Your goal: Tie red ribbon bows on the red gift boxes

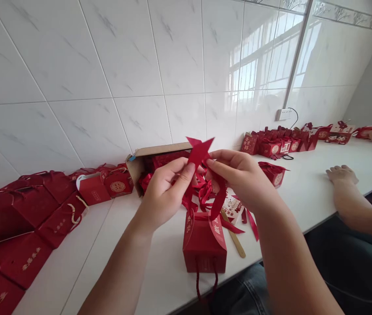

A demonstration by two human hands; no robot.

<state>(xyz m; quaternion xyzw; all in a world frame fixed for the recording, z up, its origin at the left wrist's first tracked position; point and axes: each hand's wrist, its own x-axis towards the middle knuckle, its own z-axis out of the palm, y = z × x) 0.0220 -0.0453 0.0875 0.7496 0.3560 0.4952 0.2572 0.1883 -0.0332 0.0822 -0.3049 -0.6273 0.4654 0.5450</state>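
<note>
My left hand (pixel 166 192) and my right hand (pixel 238 177) are raised above the white table (pixel 133 262), both pinched on one red ribbon (pixel 201 153) whose notched ends stick up between my fingers. The ribbon loops down under my right hand to a small red gift box (pixel 204 245) standing near the table's front edge. A red cord hangs from the box over the edge.
An open cardboard box (pixel 146 159) of red ribbons lies against the tiled wall. Red gift boxes (pixel 25 218) are piled at the left and lined up at the far right (pixel 281 144). Another person's hand (pixel 342 174) rests on the table at the right. A wooden stick (pixel 235 240) lies beside the box.
</note>
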